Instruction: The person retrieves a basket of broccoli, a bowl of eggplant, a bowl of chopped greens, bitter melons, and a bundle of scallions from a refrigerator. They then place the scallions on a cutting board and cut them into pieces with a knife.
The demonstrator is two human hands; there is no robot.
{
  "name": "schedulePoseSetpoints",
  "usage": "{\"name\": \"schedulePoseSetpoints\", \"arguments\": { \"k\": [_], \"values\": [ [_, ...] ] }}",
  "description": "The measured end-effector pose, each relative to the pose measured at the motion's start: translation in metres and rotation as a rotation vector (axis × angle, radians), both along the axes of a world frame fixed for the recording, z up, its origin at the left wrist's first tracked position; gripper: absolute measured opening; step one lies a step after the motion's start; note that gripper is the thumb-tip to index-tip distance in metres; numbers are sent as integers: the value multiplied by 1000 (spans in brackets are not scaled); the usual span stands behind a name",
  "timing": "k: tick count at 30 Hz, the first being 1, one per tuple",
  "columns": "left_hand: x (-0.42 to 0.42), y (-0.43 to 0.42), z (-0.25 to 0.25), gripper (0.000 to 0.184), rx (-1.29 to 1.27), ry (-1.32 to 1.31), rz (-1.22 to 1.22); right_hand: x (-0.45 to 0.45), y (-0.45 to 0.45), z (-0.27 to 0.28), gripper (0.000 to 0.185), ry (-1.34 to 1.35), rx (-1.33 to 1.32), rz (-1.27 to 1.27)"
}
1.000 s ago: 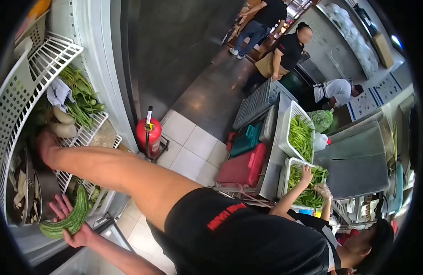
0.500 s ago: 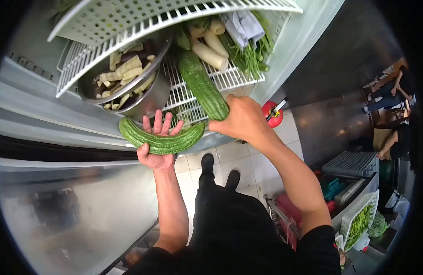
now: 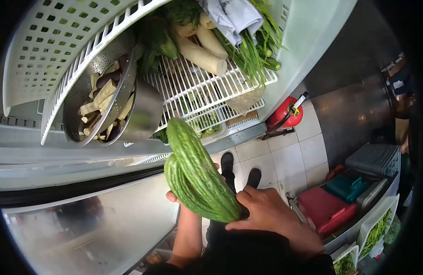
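Two green, ridged bitter melons are held together in front of my body, outside the open fridge. The longer bitter melon (image 3: 200, 167) lies against the curved bitter melon (image 3: 174, 190). My right hand (image 3: 268, 213) is closed around the lower end of the longer one. From underneath, my left hand (image 3: 188, 217) supports the curved one; its thumb tip shows on one side and fingertips on the other, while the palm is hidden by the melons.
Steel bowls (image 3: 149, 112) of cut eggplant stand on a wire fridge shelf (image 3: 188, 101). White radishes (image 3: 200, 55) and long green stalks (image 3: 255, 59) lie beside them. A red fire extinguisher (image 3: 287, 113) stands on the tiled floor. Crates of greens (image 3: 376, 229) are at the right.
My right hand has drawn the longer bitter melon off the shelf and down toward my body, against the curved one. My left hand has tilted and moved lower. The view has shifted.
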State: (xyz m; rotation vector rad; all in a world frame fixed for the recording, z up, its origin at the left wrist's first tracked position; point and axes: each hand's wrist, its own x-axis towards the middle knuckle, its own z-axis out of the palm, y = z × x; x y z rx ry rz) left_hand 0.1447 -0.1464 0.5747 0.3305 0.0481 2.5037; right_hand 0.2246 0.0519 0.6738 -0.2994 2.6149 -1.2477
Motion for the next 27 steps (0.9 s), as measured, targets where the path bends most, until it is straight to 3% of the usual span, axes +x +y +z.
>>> {"name": "schedulePoseSetpoints", "arguments": {
  "k": [2, 4, 6, 7, 8, 9, 10, 12, 13, 14, 16, 17, 18, 20, 23, 27],
  "values": [
    [3, -4, -6, 108, -41, 3, -102, -15, 14, 8, 49, -65, 127, 146],
    [6, 5, 3, 107, 25, -13, -142, -43, 30, 20, 46, -67, 17, 333],
    [14, 17, 17, 106, 283, -145, -259, -95, 27, 39, 39, 101, 112, 85],
    [19, 11, 14, 106, 283, -186, -293, -131, 22, 39, 33, 413, 155, -64],
    [25, 8, 10, 106, 284, -187, -292, -175, 13, 40, 31, 530, 159, -221],
    [30, 7, 6, 100, 280, -179, -289, -223, 3, 27, 30, 849, 188, -257],
    [32, 7, 4, 94, 278, -165, -291, -264, -13, 27, 32, 784, 230, -225],
    [35, 3, 5, 95, 267, -162, -294, -327, -40, 14, 33, 1108, 404, -80],
    [33, 1, 2, 96, 249, -153, -297, -343, -56, 15, 30, 1201, 314, -204],
    [33, -2, 1, 98, 233, -144, -300, -351, -59, 13, 29, 1331, 421, -291],
    [32, -6, 3, 103, 192, -149, -283, -365, -39, 26, 31, 832, 562, 125],
    [31, -8, 5, 108, 146, -158, -264, -367, -34, 32, 31, 710, 73, 67],
    [28, -12, 6, 108, 103, -119, -260, -385, -36, 29, 44, 691, 216, -6],
    [29, -15, 9, 106, 70, -106, -223, -328, -22, 91, 40, 630, 363, -140],
    [30, -20, 20, 105, 17, -89, -159, -356, -6, 63, 41, 754, 312, -146],
    [34, -31, 33, 95, -28, -73, -109, -340, 16, 67, 42, 696, 333, -160]
  ]
}}
